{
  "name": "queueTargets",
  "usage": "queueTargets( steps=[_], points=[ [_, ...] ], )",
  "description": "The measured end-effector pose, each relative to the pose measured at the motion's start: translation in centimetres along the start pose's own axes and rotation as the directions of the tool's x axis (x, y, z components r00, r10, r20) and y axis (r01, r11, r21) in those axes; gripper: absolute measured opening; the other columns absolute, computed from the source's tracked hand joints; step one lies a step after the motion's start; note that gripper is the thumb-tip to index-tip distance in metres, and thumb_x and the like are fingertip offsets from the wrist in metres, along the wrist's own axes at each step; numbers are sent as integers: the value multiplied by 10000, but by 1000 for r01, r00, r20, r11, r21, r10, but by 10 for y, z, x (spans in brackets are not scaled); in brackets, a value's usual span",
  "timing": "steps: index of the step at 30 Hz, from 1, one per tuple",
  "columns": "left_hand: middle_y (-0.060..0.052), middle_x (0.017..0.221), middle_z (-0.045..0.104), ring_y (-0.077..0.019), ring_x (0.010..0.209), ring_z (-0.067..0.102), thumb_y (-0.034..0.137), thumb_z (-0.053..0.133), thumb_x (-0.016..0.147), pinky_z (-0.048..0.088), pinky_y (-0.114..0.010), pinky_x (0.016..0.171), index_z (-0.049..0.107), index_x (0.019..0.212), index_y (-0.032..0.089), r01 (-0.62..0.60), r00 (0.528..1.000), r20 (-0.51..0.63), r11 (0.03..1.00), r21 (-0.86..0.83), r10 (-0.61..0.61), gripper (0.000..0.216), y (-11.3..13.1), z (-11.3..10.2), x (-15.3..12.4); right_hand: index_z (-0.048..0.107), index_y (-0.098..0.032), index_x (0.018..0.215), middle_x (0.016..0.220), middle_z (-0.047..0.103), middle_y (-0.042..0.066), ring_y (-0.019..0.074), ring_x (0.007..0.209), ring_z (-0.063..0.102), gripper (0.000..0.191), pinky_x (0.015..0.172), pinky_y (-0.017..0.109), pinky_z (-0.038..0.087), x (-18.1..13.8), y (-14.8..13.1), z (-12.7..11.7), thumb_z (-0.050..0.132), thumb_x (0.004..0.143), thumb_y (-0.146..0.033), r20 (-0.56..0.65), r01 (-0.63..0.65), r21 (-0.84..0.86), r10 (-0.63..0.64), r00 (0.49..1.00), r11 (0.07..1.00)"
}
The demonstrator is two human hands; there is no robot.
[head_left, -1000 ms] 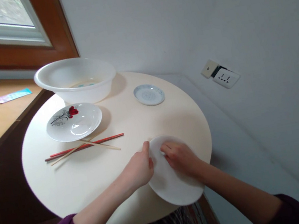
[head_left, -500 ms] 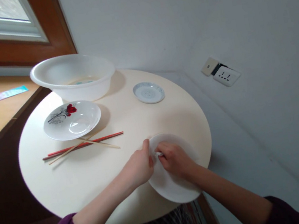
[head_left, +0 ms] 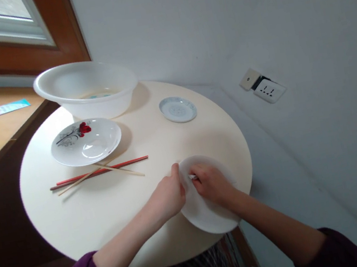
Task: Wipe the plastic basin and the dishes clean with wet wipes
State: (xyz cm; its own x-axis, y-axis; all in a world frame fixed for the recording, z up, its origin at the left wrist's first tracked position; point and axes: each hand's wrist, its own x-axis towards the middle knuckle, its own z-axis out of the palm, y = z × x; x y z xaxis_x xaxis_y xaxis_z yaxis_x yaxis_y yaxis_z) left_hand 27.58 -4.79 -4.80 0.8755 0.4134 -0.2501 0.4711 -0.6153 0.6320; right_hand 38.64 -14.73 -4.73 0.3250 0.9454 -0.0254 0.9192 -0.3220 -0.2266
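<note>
A plain white plate (head_left: pixel 202 217) is tilted at the front right edge of the round table. My left hand (head_left: pixel 170 192) grips its left rim, thumb up along the edge and fingers hidden behind. Inside the plate, my right hand (head_left: pixel 211 185) is closed around a small wad of white tissue or cloth (head_left: pixel 192 177); its exact kind cannot be made out. The wad presses near the plate's upper left, and most of it is hidden by the fingers.
On the round table (head_left: pixel 132 243) stand a large white basin (head_left: pixel 97 106) with liquid, a flower-patterned bowl (head_left: pixel 100 140), several chopsticks (head_left: pixel 128 163) and a small saucer (head_left: pixel 177 109). A wooden desk (head_left: pixel 2 132) adjoins on the left. A wall socket (head_left: pixel 269 90) is at right.
My right hand has shifted slightly up and right across the plate with the white wad. The plate has moved a little up and right, with my left hand still on its rim.
</note>
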Motion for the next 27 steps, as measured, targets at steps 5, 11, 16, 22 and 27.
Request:
queueTargets(
  steps=[5,11,16,22,27],
  points=[
    [-163,874,678,-293,820,651,135,376,793,453,-328,626,320,1244,102,-15,1000,12,1000,26,14,456,-1,-1,2,556,-153,704,719,635,62,173,677,555,129,609,267,352,1,3,2,484,715,-47,19,33,78,-35,999,996],
    [-158,927,674,-293,865,646,147,396,793,457,-324,645,320,1254,125,-32,999,4,999,15,32,468,-1,-5,2,578,-151,742,737,644,61,178,699,571,159,623,265,371,-1,-2,4,474,709,-36,56,104,150,-114,992,983],
    [-160,982,662,-299,898,634,144,387,795,458,-345,684,337,1259,130,-77,996,46,997,31,75,468,-6,-12,11,570,-144,725,757,644,86,196,706,563,132,632,291,372,1,6,0,484,721,-45,-31,56,47,-55,998,997],
    [-135,914,668,-279,880,629,405,430,827,457,-347,713,256,1325,117,-25,1000,-4,982,-187,24,601,-20,-15,10,561,-181,747,723,637,43,167,663,571,111,613,263,403,-7,21,-3,482,750,-103,-229,7,207,41,972,978],
    [-109,1047,631,-247,958,602,325,512,760,450,-316,780,416,1177,171,-24,998,52,951,-307,42,454,-21,-9,-11,555,-182,741,734,637,52,174,669,569,110,625,273,404,-2,18,1,473,736,-108,-293,-29,165,78,953,986]
  ],
)
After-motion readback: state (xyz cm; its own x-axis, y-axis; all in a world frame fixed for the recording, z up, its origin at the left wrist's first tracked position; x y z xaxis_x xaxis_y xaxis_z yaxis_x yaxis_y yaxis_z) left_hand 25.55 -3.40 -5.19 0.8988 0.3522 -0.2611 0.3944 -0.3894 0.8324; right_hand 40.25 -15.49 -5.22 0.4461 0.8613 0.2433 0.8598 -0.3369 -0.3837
